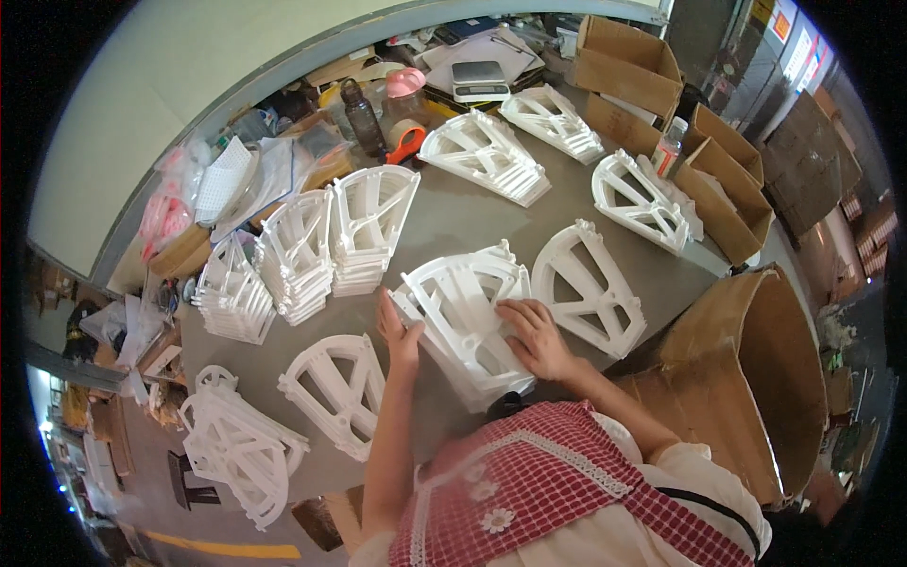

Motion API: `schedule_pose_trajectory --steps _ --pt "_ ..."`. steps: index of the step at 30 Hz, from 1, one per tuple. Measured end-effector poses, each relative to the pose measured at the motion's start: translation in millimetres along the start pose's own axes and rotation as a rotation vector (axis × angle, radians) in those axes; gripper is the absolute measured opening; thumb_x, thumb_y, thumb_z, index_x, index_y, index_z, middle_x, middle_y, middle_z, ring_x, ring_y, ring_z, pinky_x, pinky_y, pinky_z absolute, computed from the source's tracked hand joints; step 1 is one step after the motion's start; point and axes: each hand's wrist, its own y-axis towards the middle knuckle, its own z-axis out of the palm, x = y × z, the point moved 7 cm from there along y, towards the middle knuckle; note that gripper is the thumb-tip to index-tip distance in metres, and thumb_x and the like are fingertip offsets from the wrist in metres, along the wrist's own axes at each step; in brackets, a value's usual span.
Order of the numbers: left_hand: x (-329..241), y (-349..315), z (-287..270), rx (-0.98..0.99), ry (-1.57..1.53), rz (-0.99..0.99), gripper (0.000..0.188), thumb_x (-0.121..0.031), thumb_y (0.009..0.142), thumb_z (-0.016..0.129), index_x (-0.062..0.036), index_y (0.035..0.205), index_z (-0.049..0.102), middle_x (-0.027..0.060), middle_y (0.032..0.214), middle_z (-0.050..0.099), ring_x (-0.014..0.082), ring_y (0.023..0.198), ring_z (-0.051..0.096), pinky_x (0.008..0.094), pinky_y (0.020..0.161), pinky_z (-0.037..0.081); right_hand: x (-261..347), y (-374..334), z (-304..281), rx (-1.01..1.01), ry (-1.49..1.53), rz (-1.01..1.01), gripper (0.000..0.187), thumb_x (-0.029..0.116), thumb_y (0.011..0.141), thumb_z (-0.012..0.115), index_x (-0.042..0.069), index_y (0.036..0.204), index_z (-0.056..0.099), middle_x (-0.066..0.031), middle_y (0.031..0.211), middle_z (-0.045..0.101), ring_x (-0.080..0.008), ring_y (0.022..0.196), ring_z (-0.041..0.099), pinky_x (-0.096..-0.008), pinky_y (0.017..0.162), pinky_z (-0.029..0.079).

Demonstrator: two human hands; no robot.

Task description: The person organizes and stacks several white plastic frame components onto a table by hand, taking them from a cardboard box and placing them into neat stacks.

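Note:
A stack of white fan-shaped plastic frames (pixel 470 302) lies on the table in front of me. My left hand (pixel 401 333) stands against the stack's left edge, fingers stretched out and thumb apart. My right hand (pixel 537 338) is closed over the right part of the stack, its fingertips on the top frame. Right of the stack lies another white frame (pixel 614 307), close to my right hand. A further white frame (pixel 326 383) lies to the left, by my left forearm. How many frames the stack holds cannot be told.
More stacks of white frames stand at the back left (pixel 364 227), back (pixel 487 156), back right (pixel 642 203) and near left (pixel 241 439). Behind them are a dark bottle (pixel 361 118), orange-handled scissors (pixel 406 142) and a scale (pixel 480 80). A large open carton (pixel 699 378) borders the right side.

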Motion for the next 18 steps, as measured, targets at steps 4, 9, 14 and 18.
schedule_pose_trajectory --steps 4,9,14,18 --pt "-17 -4 3 0.056 -0.126 -0.033 0.094 -0.005 0.071 0.056 -0.0072 0.155 0.013 0.0176 0.160 0.012 0.0351 0.145 0.009 0.0432 0.119 0.006 -3 -1 -2 0.000 0.004 0.005 0.054 0.004 0.078 0.059 -0.002 0.131 0.049 -0.0197 0.134 0.048 -0.0411 0.120 0.044 -0.0485 0.104 0.036" --pt "-19 -5 4 0.041 -0.040 0.017 0.093 -0.007 0.071 0.053 -0.0030 0.154 0.013 0.0191 0.159 0.012 0.0348 0.146 0.008 0.0429 0.119 0.006 -3 0 -1 0.002 0.010 0.022 0.054 0.004 0.079 0.060 -0.002 0.131 0.049 -0.0192 0.134 0.049 -0.0404 0.119 0.045 -0.0484 0.104 0.037" --pt "-24 -3 7 0.035 -0.145 -0.067 0.091 -0.006 0.069 0.050 -0.0019 0.153 0.015 0.0196 0.157 0.017 0.0339 0.146 0.011 0.0414 0.119 0.009 -4 -3 0 -0.014 -0.032 0.030 0.056 0.005 0.079 0.059 0.000 0.134 0.047 -0.0183 0.135 0.049 -0.0395 0.120 0.045 -0.0484 0.105 0.036" --pt "-28 -3 6 0.039 -0.212 -0.099 0.089 -0.009 0.070 0.050 0.0007 0.152 0.018 0.0191 0.156 0.019 0.0338 0.145 0.014 0.0410 0.119 0.010 -3 -2 -2 0.013 -0.007 0.039 0.056 0.006 0.080 0.059 0.000 0.135 0.046 -0.0188 0.136 0.048 -0.0398 0.121 0.044 -0.0482 0.106 0.034"
